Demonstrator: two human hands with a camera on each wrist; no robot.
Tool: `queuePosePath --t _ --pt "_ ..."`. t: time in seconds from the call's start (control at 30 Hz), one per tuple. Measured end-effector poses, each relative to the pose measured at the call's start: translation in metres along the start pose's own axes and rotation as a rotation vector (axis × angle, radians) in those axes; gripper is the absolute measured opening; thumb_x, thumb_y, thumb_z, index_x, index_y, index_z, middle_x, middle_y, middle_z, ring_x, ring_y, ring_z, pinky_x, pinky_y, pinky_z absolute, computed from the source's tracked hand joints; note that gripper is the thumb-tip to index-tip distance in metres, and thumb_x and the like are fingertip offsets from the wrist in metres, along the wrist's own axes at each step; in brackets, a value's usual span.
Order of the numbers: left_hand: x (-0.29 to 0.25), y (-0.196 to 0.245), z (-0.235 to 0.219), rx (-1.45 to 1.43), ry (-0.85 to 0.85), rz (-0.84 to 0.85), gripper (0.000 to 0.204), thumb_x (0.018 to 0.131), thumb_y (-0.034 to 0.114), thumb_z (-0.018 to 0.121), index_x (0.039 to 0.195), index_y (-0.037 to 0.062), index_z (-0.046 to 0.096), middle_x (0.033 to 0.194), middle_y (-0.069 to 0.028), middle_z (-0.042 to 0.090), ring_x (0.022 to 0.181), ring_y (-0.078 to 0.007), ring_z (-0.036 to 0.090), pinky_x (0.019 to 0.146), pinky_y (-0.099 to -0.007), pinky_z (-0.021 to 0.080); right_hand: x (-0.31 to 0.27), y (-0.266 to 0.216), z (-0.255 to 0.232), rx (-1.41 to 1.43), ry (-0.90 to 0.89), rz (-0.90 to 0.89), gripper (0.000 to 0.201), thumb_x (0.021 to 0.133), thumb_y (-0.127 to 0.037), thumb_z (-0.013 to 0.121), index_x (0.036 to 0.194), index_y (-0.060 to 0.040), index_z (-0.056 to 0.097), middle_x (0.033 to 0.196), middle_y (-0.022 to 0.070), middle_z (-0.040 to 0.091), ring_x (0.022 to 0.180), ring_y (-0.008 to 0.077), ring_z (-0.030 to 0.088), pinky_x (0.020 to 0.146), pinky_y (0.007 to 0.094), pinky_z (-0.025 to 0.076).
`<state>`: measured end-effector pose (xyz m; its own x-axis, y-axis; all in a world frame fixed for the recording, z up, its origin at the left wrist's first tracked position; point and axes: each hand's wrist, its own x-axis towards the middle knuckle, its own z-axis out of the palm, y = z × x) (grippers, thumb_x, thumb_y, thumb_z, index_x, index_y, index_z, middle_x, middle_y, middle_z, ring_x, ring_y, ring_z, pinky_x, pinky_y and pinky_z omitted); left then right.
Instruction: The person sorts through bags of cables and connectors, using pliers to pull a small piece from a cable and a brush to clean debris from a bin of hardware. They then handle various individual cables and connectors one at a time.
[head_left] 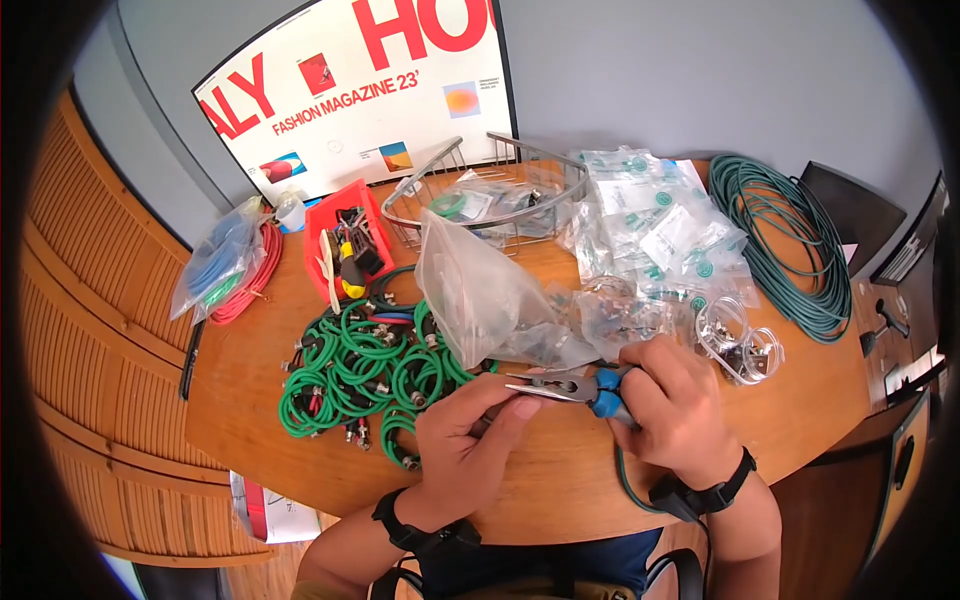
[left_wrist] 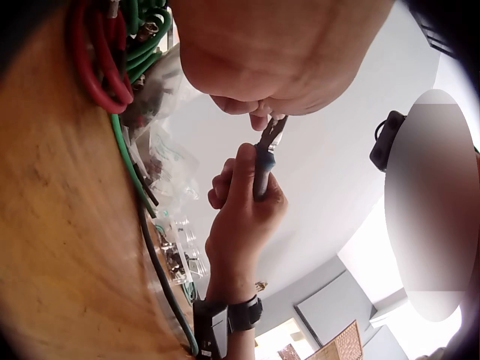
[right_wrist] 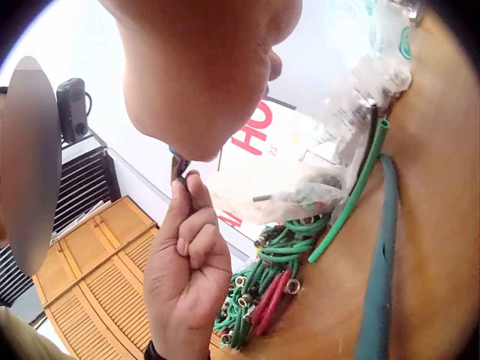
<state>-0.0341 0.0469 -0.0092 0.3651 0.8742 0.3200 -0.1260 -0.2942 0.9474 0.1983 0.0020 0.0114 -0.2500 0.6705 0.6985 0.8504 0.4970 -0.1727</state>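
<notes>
The right hand [head_left: 680,410] grips the blue-and-grey handles of metal pliers [head_left: 565,387], whose jaws point left toward the left hand [head_left: 465,450]. Thumb and forefinger of the left hand pinch a small part at the jaws; the fingers hide most of it. In the left wrist view, the pliers [left_wrist: 265,159] stand upright in the right hand [left_wrist: 244,225], below the left hand [left_wrist: 277,52]. The right wrist view has the left hand [right_wrist: 187,262] pinching beneath the plier tip [right_wrist: 178,166], with the right hand [right_wrist: 210,75] above.
Coiled green cables [head_left: 350,365] lie at left, behind them a red tool bin [head_left: 318,225]. A clear plastic bag [head_left: 475,290], wire basket [head_left: 480,220] and flat bags [head_left: 650,215] fill the middle and back. At right are a dark green cable coil [head_left: 790,250] and clear containers [head_left: 740,345].
</notes>
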Motion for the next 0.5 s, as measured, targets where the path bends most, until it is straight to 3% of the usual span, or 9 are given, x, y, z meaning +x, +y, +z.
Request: queuePosePath --t 0.03,0.37,0.43,0.5 --pt "-0.001 0.000 0.000 -0.025 0.008 -0.080 0.017 0.102 0.002 0.071 0.117 -0.0028 0.075 0.097 -0.0061 0.074 0.068 -0.0036 0.053 0.058 -0.0199 0.039 0.000 0.002 0.002 0.002 -0.002 -0.003 0.028 0.061 -0.008 0.081 0.080 -0.0025 0.060 0.097 0.0126 0.065 0.073 0.0306 0.063 0.059 0.0404 0.050" --pt "0.004 -0.003 0.003 -0.041 -0.032 -0.014 0.017 0.105 0.002 0.065 0.120 -0.0023 0.073 0.103 -0.0099 0.078 0.070 -0.0057 0.056 0.062 -0.0230 0.046 0.008 0.011 0.000 0.029 -0.007 -0.011 0.028 0.070 -0.010 0.085 0.081 -0.0013 0.061 0.104 0.0127 0.067 0.085 0.0325 0.066 0.074 0.0432 0.054" --pt "0.004 -0.006 0.001 0.015 -0.115 0.067 0.021 0.110 0.005 0.055 0.123 -0.0067 0.068 0.100 -0.0116 0.075 0.058 -0.0031 0.044 0.051 -0.0228 0.034 0.009 0.011 -0.001 0.030 -0.001 -0.024 0.028 0.070 -0.010 0.085 0.080 -0.0010 0.061 0.104 0.0131 0.067 0.087 0.0326 0.066 0.075 0.0437 0.054" --pt "0.003 -0.006 0.001 -0.002 -0.120 0.050 0.022 0.111 0.006 0.055 0.123 -0.0073 0.067 0.101 -0.0117 0.075 0.058 -0.0030 0.043 0.051 -0.0227 0.033 0.010 0.011 0.000 0.037 -0.003 -0.034 0.029 0.070 -0.011 0.085 0.080 -0.0004 0.061 0.106 0.0141 0.066 0.087 0.0326 0.066 0.074 0.0427 0.053"
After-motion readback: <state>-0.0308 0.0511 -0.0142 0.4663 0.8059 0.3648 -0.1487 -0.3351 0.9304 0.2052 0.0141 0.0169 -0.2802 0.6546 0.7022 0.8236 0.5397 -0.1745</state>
